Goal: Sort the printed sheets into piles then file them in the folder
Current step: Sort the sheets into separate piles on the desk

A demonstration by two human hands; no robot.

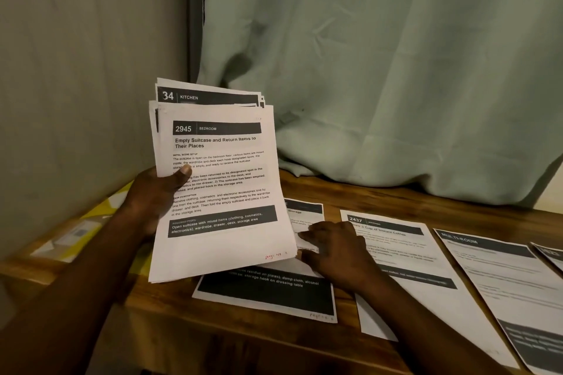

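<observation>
Mid-sort: the left hand (158, 192) grips the stack (219, 192), the right hand (338, 250) rests loose-fingered on the pile (265, 294) beneath it; the top sheet probably needs placing next.

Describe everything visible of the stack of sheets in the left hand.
The stack of sheets is white printed paper, loosely fanned, held tilted upright above the wooden table by the left hand, thumb on its front. The front sheet shows a dark header, 2945 BEDROOM, the title Empty Suitcase and Return Items to Their Places, body text, a dark band and a red handwritten mark bottom right. A sheet headed 34 KITCHEN sticks out behind.
</observation>
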